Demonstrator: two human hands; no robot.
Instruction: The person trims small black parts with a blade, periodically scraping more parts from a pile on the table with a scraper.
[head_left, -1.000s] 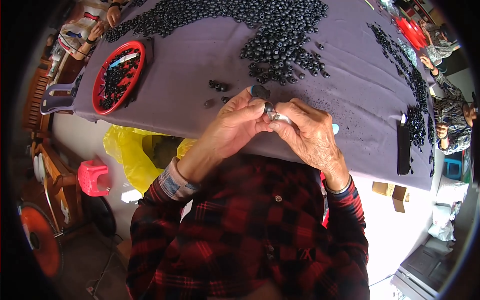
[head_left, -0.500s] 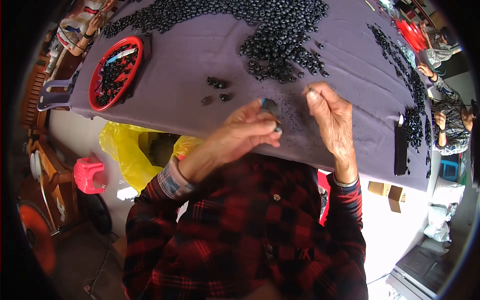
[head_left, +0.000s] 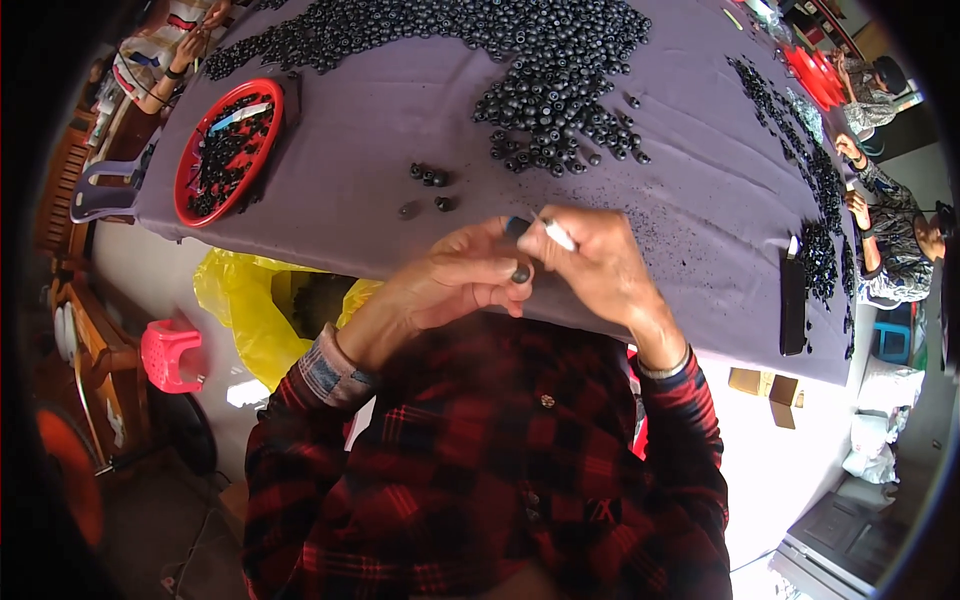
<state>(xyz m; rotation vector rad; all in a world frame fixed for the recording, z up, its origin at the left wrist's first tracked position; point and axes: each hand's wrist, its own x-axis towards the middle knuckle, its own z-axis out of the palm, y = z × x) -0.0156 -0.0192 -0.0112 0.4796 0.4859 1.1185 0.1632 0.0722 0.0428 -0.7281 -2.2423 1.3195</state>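
Observation:
My left hand [head_left: 455, 275] is closed in front of me over the table's near edge. It pinches a small dark round piece [head_left: 520, 273] between thumb and fingers, and one of its fingertips carries a dark cover with a bit of blue. My right hand [head_left: 592, 255] meets it from the right, its fingers wrapped round a slim white-handled tool [head_left: 558, 235] whose tip is too small to make out. Beyond them lies a big heap of black round pieces with holes [head_left: 560, 100]. A few loose black pieces [head_left: 428, 176] sit to the left of the heap.
Purple cloth [head_left: 370, 150] covers the table, sprinkled with dark crumbs. On the left stands a red basin [head_left: 183, 165] of black bits. A yellow bag [head_left: 235, 310] hangs below the near edge. A long black box [head_left: 793, 305] lies right, beside more black pieces [head_left: 822, 250]. Other people sit at both sides.
My right hand has come left and nearer, up against my left hand, and its white tool now shows. The left hand has shifted slightly left, still pinching the round piece.

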